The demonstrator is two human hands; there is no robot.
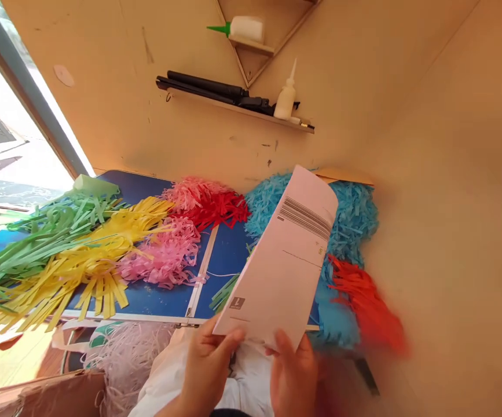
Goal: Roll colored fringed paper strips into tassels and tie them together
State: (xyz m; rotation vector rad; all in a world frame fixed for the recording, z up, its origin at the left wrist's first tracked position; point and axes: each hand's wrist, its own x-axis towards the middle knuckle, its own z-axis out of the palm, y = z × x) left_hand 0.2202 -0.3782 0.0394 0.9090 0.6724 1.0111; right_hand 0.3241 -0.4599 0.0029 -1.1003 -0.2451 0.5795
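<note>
- In the head view, the only one here, the pale paper (277, 260) is in front of the person, lifted over the near edge of the blue table (227, 246). Its dark printed bars are near the far end.
- The left hand (205, 365) is pinching the near left corner: the thumb lies on top, the fingers go underneath.
- The right hand (294, 365) is pinching the near edge close to the right corner, also with the thumb on top; its hidden fingers I cannot tell exactly.
- The far end has no support and bends a little at its right corner. For a good hold, I think both thumbs should press equally, and not strongly, so that the paper does not crease or twist.
- I cannot tell if it is one folded sheet or several layers. If there are layers, their edges should be held together at both corners.
- Behind the paper is the light blue fringe (357, 217), and to its right the red fringe (370, 301). The yellow fringe (116, 231) lies well apart, on the left. It seems wise to hold the paper above the table, because loose strips could catch on its edges.
</note>
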